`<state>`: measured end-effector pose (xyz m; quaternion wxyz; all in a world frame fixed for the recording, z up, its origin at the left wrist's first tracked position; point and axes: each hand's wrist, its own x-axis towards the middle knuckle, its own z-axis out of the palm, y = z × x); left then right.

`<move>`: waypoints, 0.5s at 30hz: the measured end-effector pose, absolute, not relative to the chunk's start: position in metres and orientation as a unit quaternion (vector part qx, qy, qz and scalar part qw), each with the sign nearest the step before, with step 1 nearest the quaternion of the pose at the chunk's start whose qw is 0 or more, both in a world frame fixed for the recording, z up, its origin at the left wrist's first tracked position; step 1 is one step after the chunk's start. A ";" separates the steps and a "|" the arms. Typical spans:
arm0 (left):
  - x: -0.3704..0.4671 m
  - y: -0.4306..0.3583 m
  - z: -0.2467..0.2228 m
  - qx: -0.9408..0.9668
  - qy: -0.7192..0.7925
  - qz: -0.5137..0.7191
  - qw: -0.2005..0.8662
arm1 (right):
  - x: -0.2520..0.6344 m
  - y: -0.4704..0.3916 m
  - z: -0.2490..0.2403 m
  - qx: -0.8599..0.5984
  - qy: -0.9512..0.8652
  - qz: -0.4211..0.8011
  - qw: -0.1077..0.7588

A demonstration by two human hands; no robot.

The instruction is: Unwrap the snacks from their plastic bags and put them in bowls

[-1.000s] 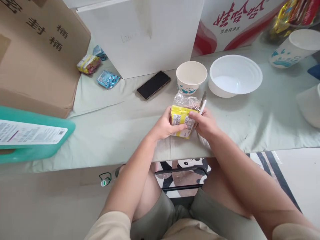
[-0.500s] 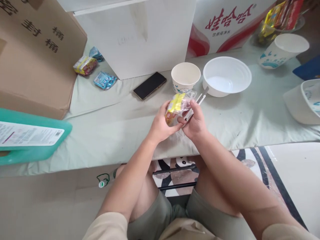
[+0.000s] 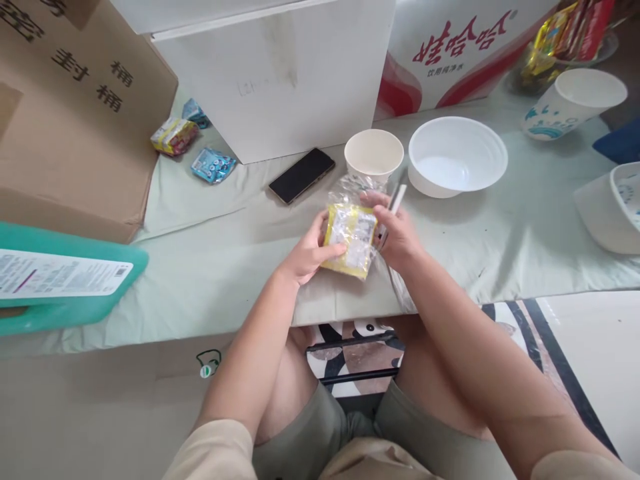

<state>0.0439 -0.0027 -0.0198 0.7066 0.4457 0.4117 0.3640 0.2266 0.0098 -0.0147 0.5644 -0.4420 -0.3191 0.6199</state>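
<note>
A flat yellow-edged packet (image 3: 357,237) in clear plastic film lies between my hands, above the table's front part. My left hand (image 3: 311,252) is closed on its left side, thumb across the face. At the packet's upper right, my right hand (image 3: 397,227) pinches the film with its fingers. A slim white-and-grey tool (image 3: 399,197) is also held in my right hand, sticking up past the fingers; its kind I cannot make out. Loose clear film (image 3: 350,187) stands up above the packet, in front of a paper bowl (image 3: 374,152).
Behind are a phone (image 3: 302,175), a white plastic bowl (image 3: 457,155) and white boxes (image 3: 270,80). To the left lie small snack packets (image 3: 213,165), a carton (image 3: 75,133) and a green jug (image 3: 120,273). Paper cups (image 3: 570,107) stand at right.
The packet has turned, so its pale, yellow-edged face now shows upward, and it has come slightly toward me. My hands have moved a little apart; the tool now points more upright.
</note>
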 end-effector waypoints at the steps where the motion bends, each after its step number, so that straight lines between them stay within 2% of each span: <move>1: 0.045 -0.004 -0.019 0.446 0.407 0.354 0.714 | 0.226 0.008 -0.016 -0.430 -0.341 0.634 0.545; 4: 0.047 -0.006 -0.018 0.465 0.400 0.342 0.712 | 0.225 0.004 -0.018 -0.408 -0.406 0.633 0.518; 10: 0.047 -0.008 -0.018 0.528 0.402 0.344 0.665 | 0.233 0.000 -0.016 -0.477 -0.586 0.421 0.502; 15: 0.052 -0.006 -0.024 0.504 0.412 0.369 0.664 | 0.234 -0.001 -0.016 -0.441 -0.633 0.377 0.512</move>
